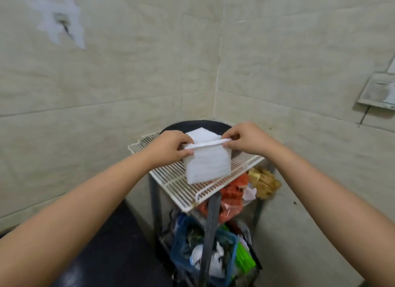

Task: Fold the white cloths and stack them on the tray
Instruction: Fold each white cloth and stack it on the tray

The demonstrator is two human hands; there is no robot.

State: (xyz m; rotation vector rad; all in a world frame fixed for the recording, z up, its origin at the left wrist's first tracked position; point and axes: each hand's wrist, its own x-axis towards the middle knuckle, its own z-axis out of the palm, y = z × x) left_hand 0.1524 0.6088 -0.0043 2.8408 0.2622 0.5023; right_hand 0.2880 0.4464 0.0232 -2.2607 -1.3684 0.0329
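A folded white cloth [208, 163] hangs above the white wire rack [179, 187], held up by its top edge. My left hand [168, 146] pinches its top left corner and my right hand [245, 140] pinches its top right corner. Behind the cloth lies a round black tray [215, 125] at the far end of the rack. Another folded white cloth [201, 135] lies on the tray, partly hidden by the held cloth and my hands.
The rack sits on a grey metal frame [210, 227] in a tiled corner. Below are orange bags [232, 198], yellowish items [264, 181], a blue basket [183, 240] of clutter and a green packet [244, 259]. A dark counter [111, 250] lies at lower left.
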